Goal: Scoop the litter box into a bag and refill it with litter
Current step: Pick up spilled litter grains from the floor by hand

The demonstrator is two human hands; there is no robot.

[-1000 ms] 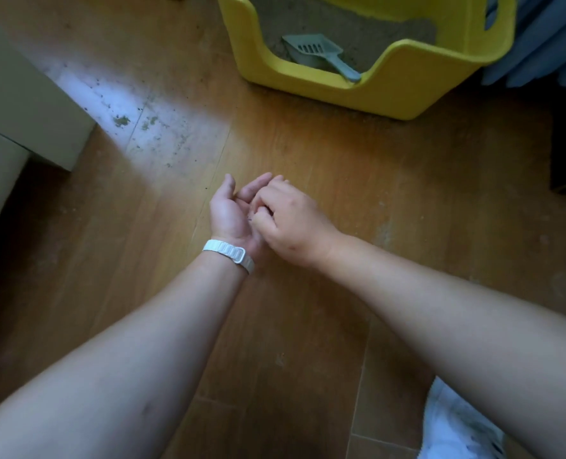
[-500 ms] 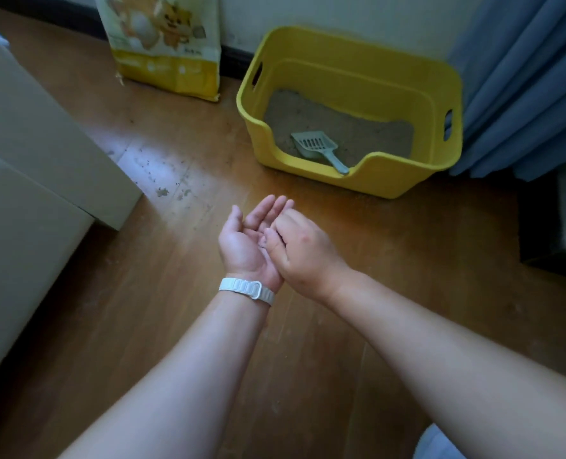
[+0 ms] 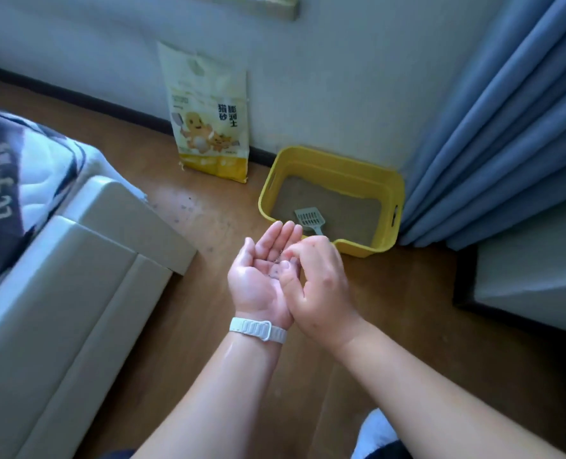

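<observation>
The yellow litter box [image 3: 357, 250] stands on the wood floor against the wall, holding sandy litter with a grey slotted scoop [image 3: 309, 218] lying in it. A yellow and white litter bag [image 3: 208, 127] leans upright on the wall to its left. In front of the box my left hand [image 3: 255, 279] lies palm up, fingers straight, with a few dark litter grains [image 3: 275, 271] in the palm. My right hand [image 3: 323, 289] hovers over that palm with fingers curled, its fingertips and thumb pinching at the grains.
A padded beige bed frame [image 3: 76, 276] with patterned bedding fills the left side. Blue curtains [image 3: 506, 144] hang right of the box, and a dark-edged cabinet [image 3: 533, 276] stands below them. Loose litter specks [image 3: 188, 207] dot the floor near the bed corner.
The view has tilted upward, so the wall, the litter bag and the bed now show. Both hands have stayed together and risen, with the left palm turned more upward.
</observation>
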